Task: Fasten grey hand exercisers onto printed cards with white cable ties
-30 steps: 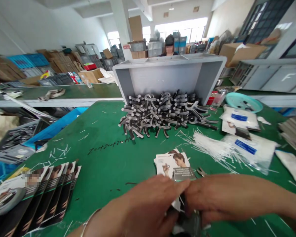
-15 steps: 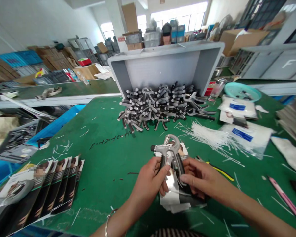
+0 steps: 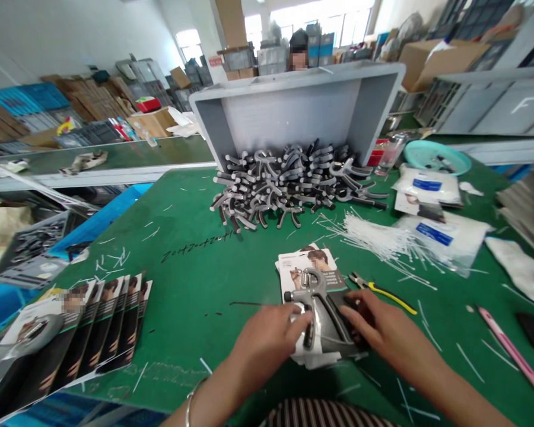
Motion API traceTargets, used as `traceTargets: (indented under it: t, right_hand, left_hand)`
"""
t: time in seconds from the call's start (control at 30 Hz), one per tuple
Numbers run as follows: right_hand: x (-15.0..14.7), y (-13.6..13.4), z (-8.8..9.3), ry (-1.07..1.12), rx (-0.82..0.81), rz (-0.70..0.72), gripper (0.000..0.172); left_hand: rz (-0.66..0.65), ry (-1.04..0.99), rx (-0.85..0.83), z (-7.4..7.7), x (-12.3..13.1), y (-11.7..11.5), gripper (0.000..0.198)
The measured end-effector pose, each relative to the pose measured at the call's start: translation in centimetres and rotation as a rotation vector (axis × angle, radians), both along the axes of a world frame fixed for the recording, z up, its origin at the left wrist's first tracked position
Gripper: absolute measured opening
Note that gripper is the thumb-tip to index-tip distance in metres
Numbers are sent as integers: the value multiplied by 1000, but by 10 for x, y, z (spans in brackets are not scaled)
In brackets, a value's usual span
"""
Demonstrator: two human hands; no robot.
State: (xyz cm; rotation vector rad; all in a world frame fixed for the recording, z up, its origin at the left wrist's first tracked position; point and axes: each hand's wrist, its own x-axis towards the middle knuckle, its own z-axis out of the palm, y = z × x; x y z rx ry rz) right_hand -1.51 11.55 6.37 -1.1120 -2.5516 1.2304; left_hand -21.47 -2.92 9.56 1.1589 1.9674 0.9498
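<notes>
A grey and black hand grip strengthener [image 3: 314, 281] with a metal spring lies over a stack of printed cards [image 3: 289, 264] on the green table. My left hand [image 3: 271, 332] is closed at its left handle, with thumb and fingers around it. Beside the right handle, my right hand [image 3: 378, 320] curls over the right edge of the cards, thumb near the handle; its other fingertips are partly hidden. Pliers with yellow handles [image 3: 389, 295] lie just beyond my right hand.
A tipped grey crate [image 3: 293, 121] stands behind a heap of grip strengtheners [image 3: 271, 190]. Printed cards [image 3: 111, 314] are fanned at left. White cable ties [image 3: 374, 243], plastic bags [image 3: 440, 237], a pink cutter [image 3: 511, 350] and a turquoise plate [image 3: 458, 157] lie right. A person [image 3: 298, 50] is behind the crate.
The hand grip strengthener has gone from raised above the cards down onto them. Both hands moved down with it, and my right hand shifted to the cards' right edge.
</notes>
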Motion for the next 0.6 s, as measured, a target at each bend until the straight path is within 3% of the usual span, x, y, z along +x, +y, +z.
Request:
traceTargets:
  t: [0.1, 0.17, 0.23, 0.37, 0.6]
  right_hand:
    - [1, -6, 3, 135, 259, 97, 23]
    - [-7, -13, 1, 222, 313, 223, 18]
    - [-20, -20, -3, 252, 322, 261, 12]
    - [-42, -20, -18, 344, 298, 147, 7]
    - [-59, 0, -26, 440, 188, -51, 10]
  left_hand:
    - [-25, 257, -27, 6, -20, 13, 29]
    - [-58, 364, 69, -1, -29, 28, 28]
    - [-150, 386, 160, -14, -32, 41, 28]
    - [-190, 298, 267, -37, -26, 55, 18]
    - [-149, 171, 386, -47, -19, 54, 6]
